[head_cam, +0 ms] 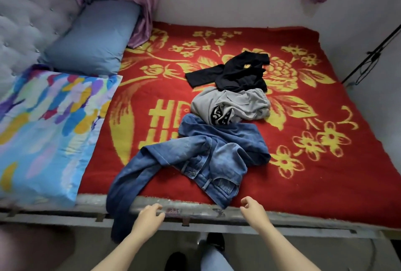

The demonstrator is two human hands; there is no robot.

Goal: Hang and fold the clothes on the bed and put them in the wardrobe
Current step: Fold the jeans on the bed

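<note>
So, jeans: nearest of 3 garments, straight ahead of us on the red blanket, waistband end pointing at us.
Axis: crumpled; 1 leg runs left and hangs over the bed rail.
Left hand: empty, fingers loosely curled, just beside the hanging leg.
Right hand: empty, loosely curled, just right of the waistband; we judge it the nearer one.
Behind: grey top touching the jeans, black garment beyond it.
Obstacles: none between hands and jeans; 2 pillows well left.
Wardrobe: not in view.
</note>
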